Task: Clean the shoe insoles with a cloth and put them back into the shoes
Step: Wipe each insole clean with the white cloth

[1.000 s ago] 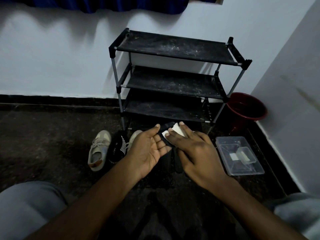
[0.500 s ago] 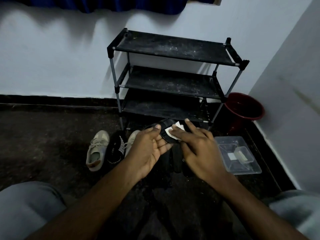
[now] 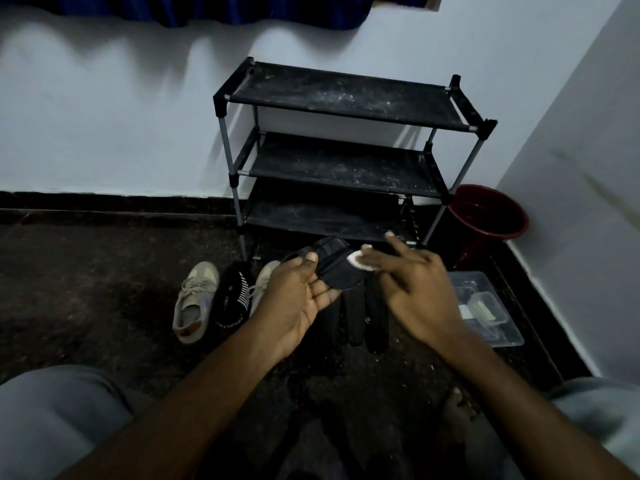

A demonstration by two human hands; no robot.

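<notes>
My left hand (image 3: 298, 296) holds a black insole (image 3: 334, 263) from below, thumb on its top near the left edge. My right hand (image 3: 412, 289) presses a small white cloth (image 3: 360, 262) onto the insole with straight fingers; most of the cloth is hidden under them. Two more black insoles (image 3: 367, 313) lie on the floor under my hands. A beige shoe (image 3: 194, 301) lies to the left, and a second beige shoe (image 3: 265, 278) is partly hidden behind my left hand, with a black striped sock (image 3: 233, 296) between them.
A black three-tier shoe rack (image 3: 346, 147) stands against the white wall. A red bucket (image 3: 488, 216) sits in the right corner, and a clear plastic tray (image 3: 485, 306) lies on the dark floor beside my right hand. My knees frame the bottom corners.
My right hand has slid the cloth along the insole towards its right edge, and its fingers have spread. My left hand keeps holding the insole.
</notes>
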